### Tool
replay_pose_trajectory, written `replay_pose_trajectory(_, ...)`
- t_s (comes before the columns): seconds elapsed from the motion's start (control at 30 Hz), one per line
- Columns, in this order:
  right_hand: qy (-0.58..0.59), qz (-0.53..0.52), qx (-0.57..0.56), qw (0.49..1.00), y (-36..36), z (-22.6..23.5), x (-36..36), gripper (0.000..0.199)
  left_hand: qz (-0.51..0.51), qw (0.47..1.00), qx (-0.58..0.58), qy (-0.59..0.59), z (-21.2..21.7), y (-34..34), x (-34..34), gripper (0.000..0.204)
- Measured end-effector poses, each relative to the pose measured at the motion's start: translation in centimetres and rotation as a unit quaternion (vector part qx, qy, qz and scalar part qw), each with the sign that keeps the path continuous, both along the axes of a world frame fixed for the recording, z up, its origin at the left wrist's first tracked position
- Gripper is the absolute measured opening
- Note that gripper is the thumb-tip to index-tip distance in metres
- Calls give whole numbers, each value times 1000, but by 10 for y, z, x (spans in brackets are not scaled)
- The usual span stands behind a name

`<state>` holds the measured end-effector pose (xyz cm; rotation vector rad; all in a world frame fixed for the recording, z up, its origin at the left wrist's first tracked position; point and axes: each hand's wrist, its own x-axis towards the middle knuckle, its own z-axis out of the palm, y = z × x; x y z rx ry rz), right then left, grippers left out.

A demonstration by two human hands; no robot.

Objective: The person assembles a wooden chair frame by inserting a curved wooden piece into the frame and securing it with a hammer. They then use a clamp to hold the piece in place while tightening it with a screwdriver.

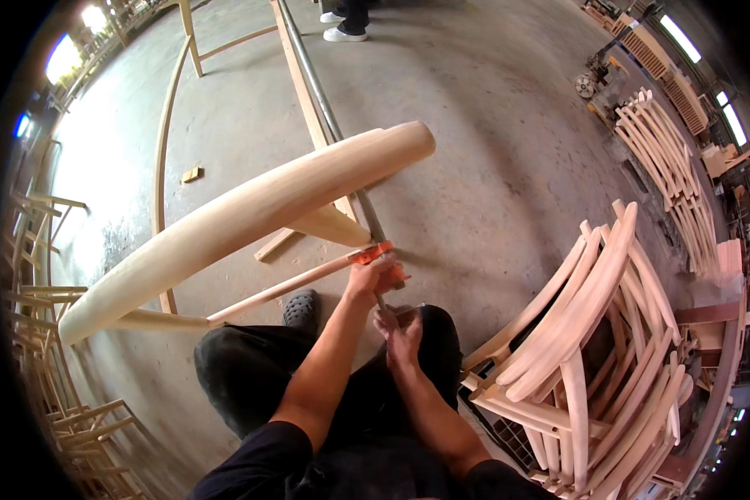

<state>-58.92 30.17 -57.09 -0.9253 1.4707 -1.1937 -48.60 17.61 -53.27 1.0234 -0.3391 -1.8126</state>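
A pale wooden chair frame (250, 204) stands before me, its thick curved top rail slanting up to the right. Along its right side runs a long metal bar clamp (310, 77) with an orange jaw (381, 252) at the near end, by a frame leg. My left hand (370, 279) is closed around the orange jaw. Just below it, my right hand (402, 335) has its fingers closed on the near end of the clamp, seemingly its screw handle; its fingertips are partly hidden. A round wooden stretcher (279, 289) reaches from the jaw toward the left leg.
Curved wooden chair parts (575, 333) are piled close at my right, with another stack (662, 167) farther back. Chair frames (42, 233) line the left. A small wood block (192, 174) lies on the floor. A person's white shoe (344, 34) shows at the far side.
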Motion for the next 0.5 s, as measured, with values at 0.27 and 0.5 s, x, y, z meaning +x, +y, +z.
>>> replay_pose_trajectory(0.27, 131, -14, -81, 988, -11, 7, -3, 12, 6, 999, -40, 8, -2, -3, 11, 31)
replay_pose_trajectory(0.5, 217, 31, -72, 973, -13, 40, -2, 5, -23, 997, -70, 7, -6, -5, 11, 28)
